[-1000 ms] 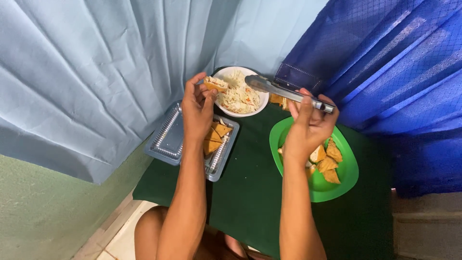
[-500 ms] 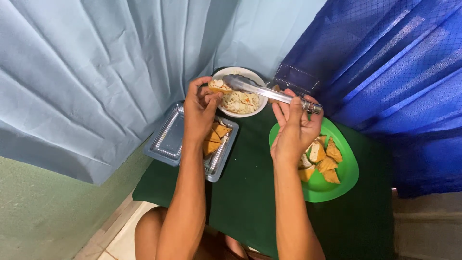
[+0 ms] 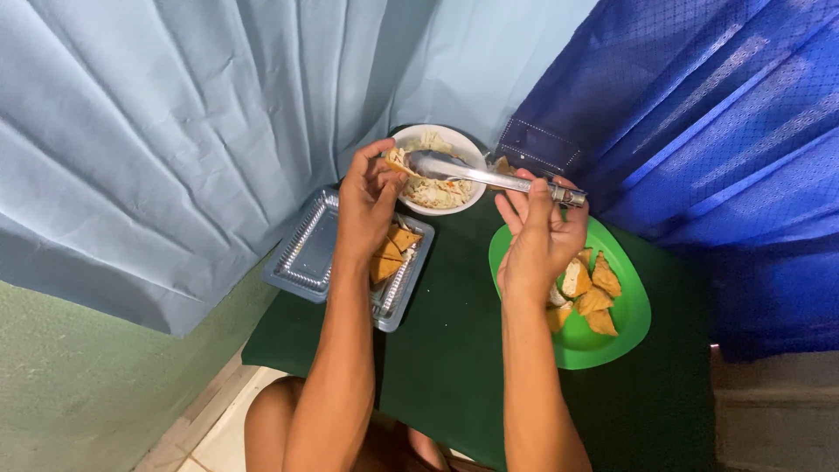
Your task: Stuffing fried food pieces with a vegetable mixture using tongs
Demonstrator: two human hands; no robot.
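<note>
My left hand (image 3: 367,205) holds a small fried piece (image 3: 398,162) up at the rim of a white bowl (image 3: 468,201) of shredded filling. My right hand (image 3: 537,240) grips metal tongs (image 3: 489,175) whose tips reach left over the bowl, next to the held piece. Below the left hand lies a silver foil tray (image 3: 306,253) with a few golden fried pieces (image 3: 393,249). A green plate (image 3: 634,323) under the right hand carries several fried triangles (image 3: 594,293).
Everything rests on a small table covered in dark green cloth (image 3: 454,350). A light blue curtain (image 3: 175,131) hangs at left and back, a dark blue one (image 3: 717,131) at right. My knees (image 3: 280,419) and a tiled floor show below.
Both hands moved left toward each other over the bowl. The tongs swung from above the green plate until their tips sit by the piece in my left hand.
</note>
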